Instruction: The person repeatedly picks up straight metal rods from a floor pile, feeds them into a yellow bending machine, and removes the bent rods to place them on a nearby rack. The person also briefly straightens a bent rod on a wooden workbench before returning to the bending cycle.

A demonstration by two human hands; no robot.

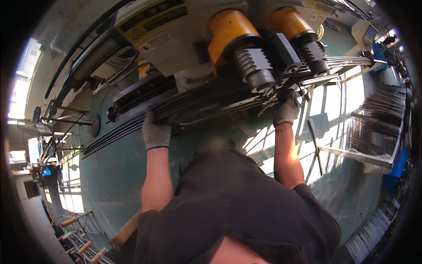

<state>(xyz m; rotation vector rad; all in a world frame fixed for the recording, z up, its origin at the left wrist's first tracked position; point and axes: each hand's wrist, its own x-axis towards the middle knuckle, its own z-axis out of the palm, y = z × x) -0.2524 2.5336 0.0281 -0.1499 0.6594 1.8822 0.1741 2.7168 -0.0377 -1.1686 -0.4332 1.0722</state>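
Note:
A bundle of long, thin metal rods [118, 134] runs slantwise across the machine in front of me, from lower left to upper right. My left hand [156, 130], in a light knitted glove, is closed around the near side of the rods with its thumb up; the other fingers are mostly hidden. Below the ribbed metal spindle [254, 66], my gloved right hand [288, 108] is closed at the fixture by the rods. What its darkened fingers grip is hidden. A second ribbed spindle [313, 55] stands just to the right.
Two orange motor housings [231, 26] hang over the rods on the machine's pale body [184, 48]. A metal rack [358, 156] heaped with thin metal pieces stands to the right. At the left are a floor fan [33, 127] and a metal stand. The floor [110, 185] is green.

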